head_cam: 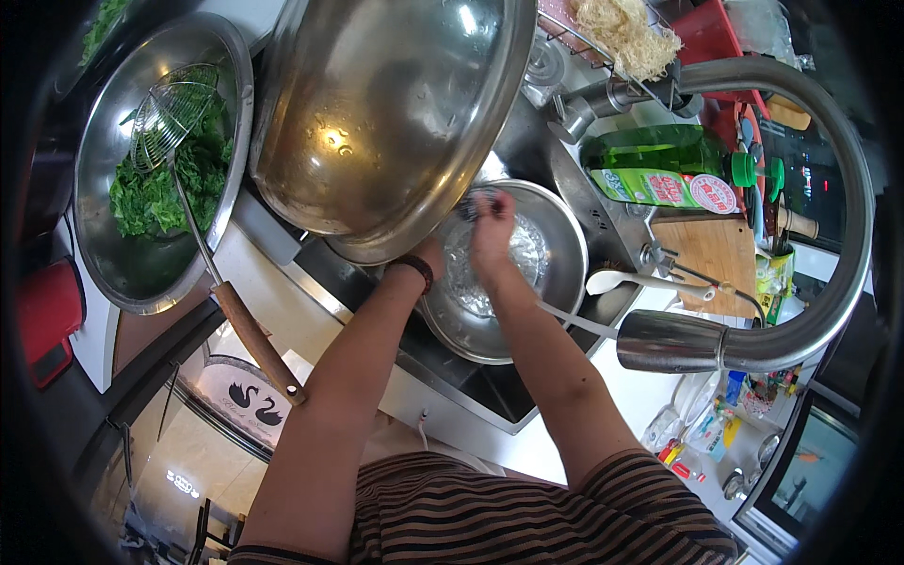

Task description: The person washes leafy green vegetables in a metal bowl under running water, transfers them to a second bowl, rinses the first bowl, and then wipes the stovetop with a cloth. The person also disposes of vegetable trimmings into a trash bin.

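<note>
A large metal basin [395, 106] stands tilted up over the sink, its underside and outer wall wet. My left hand [431, 258] is at its lower rim, with the fingers hidden behind the basin. My right hand [493, 229] is closed around a dark, shiny scrubber [478, 203], close to the basin's rim. Beneath my hands a round steel bowl [575, 247] sits in the sink, with rippling water [530, 247] in it. A stream runs into it from the metal faucet [671, 341] on the right, passing behind my right forearm.
At left, a steel bowl [244, 106] holds leafy greens [169, 191] and a wire skimmer [173, 120] whose wooden handle juts out beside my left forearm. A green detergent bottle [657, 162], a white spoon [650, 282] and a wooden board [706, 261] lie right of the sink [487, 395].
</note>
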Demonstrator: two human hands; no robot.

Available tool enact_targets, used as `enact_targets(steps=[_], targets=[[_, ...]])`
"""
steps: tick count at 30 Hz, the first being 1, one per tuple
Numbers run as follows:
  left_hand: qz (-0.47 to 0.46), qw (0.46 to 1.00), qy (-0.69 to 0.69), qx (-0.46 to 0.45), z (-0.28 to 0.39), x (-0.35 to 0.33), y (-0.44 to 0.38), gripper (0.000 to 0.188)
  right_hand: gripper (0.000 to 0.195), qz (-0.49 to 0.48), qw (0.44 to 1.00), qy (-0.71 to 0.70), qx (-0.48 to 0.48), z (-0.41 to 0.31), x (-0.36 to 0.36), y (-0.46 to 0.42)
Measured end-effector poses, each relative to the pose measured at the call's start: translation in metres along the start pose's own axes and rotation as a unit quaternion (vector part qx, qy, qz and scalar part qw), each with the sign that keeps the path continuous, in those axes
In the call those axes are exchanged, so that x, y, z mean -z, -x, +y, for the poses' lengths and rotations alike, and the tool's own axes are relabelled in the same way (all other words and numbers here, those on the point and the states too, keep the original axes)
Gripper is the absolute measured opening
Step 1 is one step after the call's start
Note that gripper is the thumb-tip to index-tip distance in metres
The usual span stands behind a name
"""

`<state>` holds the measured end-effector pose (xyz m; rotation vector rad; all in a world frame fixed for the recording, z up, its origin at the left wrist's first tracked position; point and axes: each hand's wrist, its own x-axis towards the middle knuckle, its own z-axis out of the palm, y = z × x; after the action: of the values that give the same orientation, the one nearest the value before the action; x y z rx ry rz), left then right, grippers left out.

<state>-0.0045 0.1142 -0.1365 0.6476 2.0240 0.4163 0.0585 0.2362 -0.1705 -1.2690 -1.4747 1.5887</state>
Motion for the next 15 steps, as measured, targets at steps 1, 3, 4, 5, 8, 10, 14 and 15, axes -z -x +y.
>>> enact_targets(steps=[1,3,4,5,8,10,14,15], targets=[[-0.018,1.0,0.01,0.008,0.0,0.006,-0.002,0.063,0.014,-0.064,0.995,0.075,0.033,-0.009,-0.008,0.01],[-0.035,0.999,0.02,0.011,0.004,0.013,0.003,0.065,0.013,0.03,0.993,-0.118,-0.005,-0.002,0.006,-0.01],[-0.035,0.999,0.02,0.006,0.008,0.016,0.009,0.066,0.013,0.078,0.974,-0.213,-0.022,0.005,0.022,-0.027],[-0.034,0.999,0.02,-0.005,0.015,0.02,0.011,0.068,0.014,0.141,0.954,-0.26,-0.044,0.025,0.058,-0.055],[0.011,1.0,0.019,0.019,-0.003,-0.001,0.0,0.069,0.014,0.235,0.948,-0.192,-0.1,-0.008,0.043,-0.045],[-0.015,1.0,0.014,0.015,0.011,0.002,0.004,0.068,0.016,0.137,0.988,-0.073,-0.014,0.031,0.032,-0.033],[-0.025,0.999,0.026,-0.003,0.001,0.006,-0.004,0.065,0.014,0.008,0.999,0.026,-0.035,0.012,0.007,-0.004],[-0.002,1.0,0.027,-0.01,-0.004,0.002,-0.005,0.065,0.012,0.009,0.995,-0.011,-0.101,0.003,0.025,-0.023]])
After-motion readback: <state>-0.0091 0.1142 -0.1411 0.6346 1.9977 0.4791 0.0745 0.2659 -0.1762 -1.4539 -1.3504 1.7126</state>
